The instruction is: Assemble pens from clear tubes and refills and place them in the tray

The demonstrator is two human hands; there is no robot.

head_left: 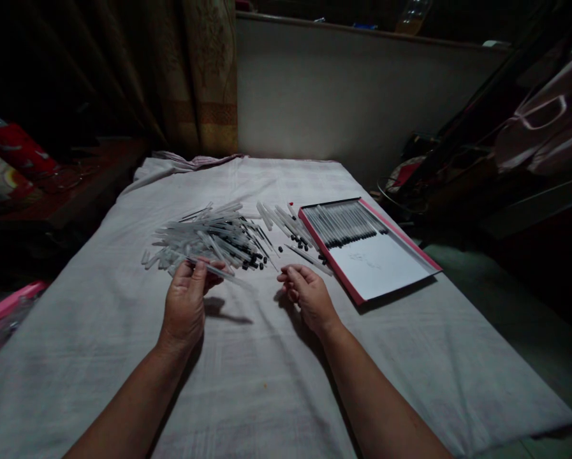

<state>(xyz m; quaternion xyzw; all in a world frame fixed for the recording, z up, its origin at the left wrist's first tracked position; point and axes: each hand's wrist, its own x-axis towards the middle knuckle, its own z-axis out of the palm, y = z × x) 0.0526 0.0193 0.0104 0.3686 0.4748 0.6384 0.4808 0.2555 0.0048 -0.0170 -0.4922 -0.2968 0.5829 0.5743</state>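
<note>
My left hand (187, 299) is closed on a clear pen barrel (228, 275), which points to the right over the cloth. Just behind that hand lies a loose heap of translucent pen barrels (194, 233), mixed with thin refills and small black caps (254, 260). My right hand (307, 293) has its thumb and forefinger pinched together, right of the heap. A thin dark-tipped refill lies close to those fingertips; whether they hold it I cannot make out. Beyond the right hand lies a single pen (309, 260).
A shallow red-edged box (381, 268) lies at the right, with a row of black-capped pens (345, 223) along its far side. More barrels (286, 220) lie between heap and box. White cloth (247, 382) covers the table. A pink container (13, 312) stands at the left edge.
</note>
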